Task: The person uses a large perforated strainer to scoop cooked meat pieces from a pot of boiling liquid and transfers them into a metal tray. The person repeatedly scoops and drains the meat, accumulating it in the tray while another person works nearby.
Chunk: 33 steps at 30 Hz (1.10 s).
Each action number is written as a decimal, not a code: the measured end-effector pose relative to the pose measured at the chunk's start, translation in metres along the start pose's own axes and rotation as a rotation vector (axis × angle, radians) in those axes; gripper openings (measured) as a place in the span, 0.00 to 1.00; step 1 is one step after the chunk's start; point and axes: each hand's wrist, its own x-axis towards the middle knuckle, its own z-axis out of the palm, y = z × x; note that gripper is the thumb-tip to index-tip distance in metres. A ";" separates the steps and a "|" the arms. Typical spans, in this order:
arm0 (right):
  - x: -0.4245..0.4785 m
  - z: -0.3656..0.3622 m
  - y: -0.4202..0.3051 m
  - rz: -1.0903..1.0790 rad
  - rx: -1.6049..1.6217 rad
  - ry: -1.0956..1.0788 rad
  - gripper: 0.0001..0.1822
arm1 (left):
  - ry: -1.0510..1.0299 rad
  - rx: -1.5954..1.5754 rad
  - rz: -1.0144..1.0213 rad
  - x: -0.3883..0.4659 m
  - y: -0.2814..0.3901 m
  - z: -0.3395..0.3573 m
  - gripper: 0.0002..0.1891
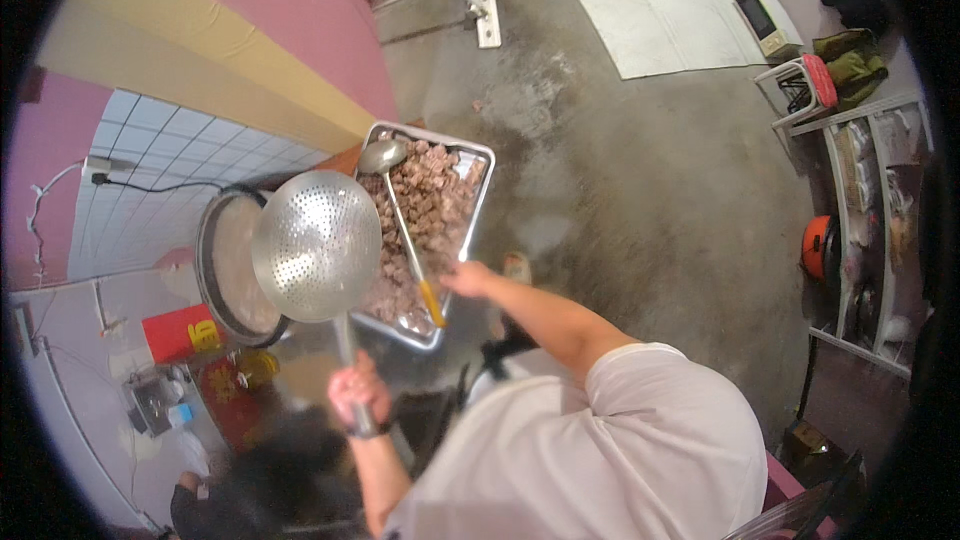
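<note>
My left hand (360,394) grips the metal handle of a large perforated skimmer (319,247), which is held up over the gap between a round pot and a tray. The pot (244,270), partly hidden behind the skimmer, holds pale, cloudy liquid. On the right, a rectangular metal tray (480,202) is filled with chunks of cooked-looking meat (427,195). A metal ladle (405,229) with a yellow handle end lies across the meat. My right hand (469,280) is at the tray's right edge near the ladle's handle; blur hides whether it touches either.
A tiled wall with a power cord (165,187) stands behind the pot. To its lower left are a red box (180,334) and a co-worker's dark head (292,472). A mop (487,19) rests on the floor at the top; shelves (862,240) and a stool (817,82) stand right.
</note>
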 end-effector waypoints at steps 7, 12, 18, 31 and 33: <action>-0.003 -0.138 0.096 0.107 0.293 0.324 0.20 | -0.106 -0.067 0.057 0.051 -0.040 -0.003 0.23; 0.074 -0.265 0.121 0.334 0.003 0.514 0.19 | -0.010 0.037 -0.030 0.096 -0.052 -0.005 0.23; 0.214 -0.311 0.215 0.456 -0.215 0.235 0.19 | 0.212 0.312 -0.069 0.148 -0.110 0.063 0.22; 0.378 -0.277 0.240 0.315 -0.430 0.109 0.18 | 0.592 0.208 -0.134 0.263 -0.174 0.087 0.21; 0.402 -0.255 0.243 0.231 -0.487 0.220 0.18 | 0.650 0.181 -0.115 0.281 -0.173 0.086 0.21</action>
